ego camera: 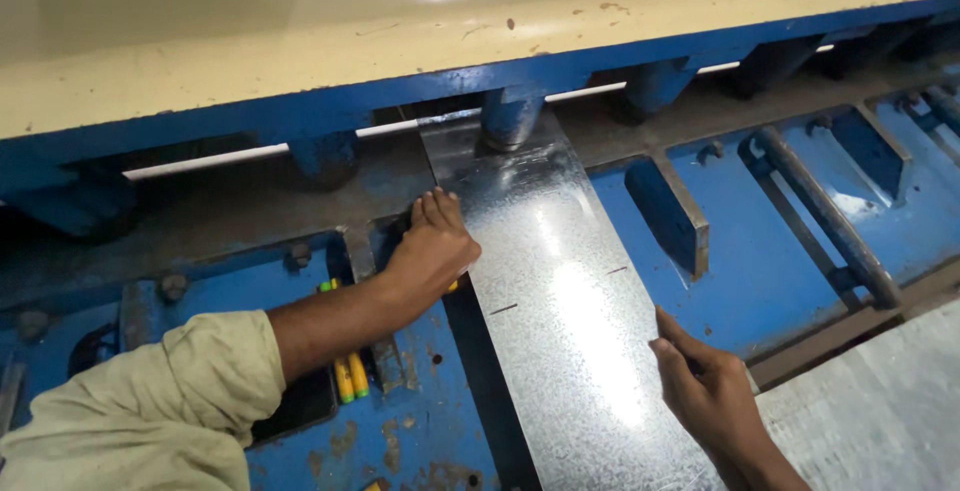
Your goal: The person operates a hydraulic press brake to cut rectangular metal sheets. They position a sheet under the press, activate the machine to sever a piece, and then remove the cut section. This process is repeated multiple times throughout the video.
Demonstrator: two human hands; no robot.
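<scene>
Long shiny galvanised steel sheet strip [560, 281]: flat on the blue-painted steel machine bed [760, 281], running from the near edge up to the blade line, far end tucked under one blue cylindrical hold-down foot [510, 116]; short dark marks visible on its surface. Left hand [432, 248]: palm down at the strip's left edge, fingers [440, 208] straight and pressed together, tips pointing toward the blade line, resting flat on the bed and touching the sheet edge, gripping nothing. Left forearm bare, with rolled pale khaki sleeve [170, 401] at lower left. Right hand [705, 386]: at the strip's right edge near the lower frame, fingers [675, 336] extended and close together, laid against the sheet edge, not curled around it. Yellow and green pencil-like sticks [350, 376]: in a recess of the bed just below the left forearm. Cream-coloured machine housing [300, 61]: across the top, above a row of further blue hold-down feet. Grey steel bar stops [825, 211]: set in the bed to the right, well apart from the strip. Pale grey sheet surface [880, 411]: at lower right corner.
</scene>
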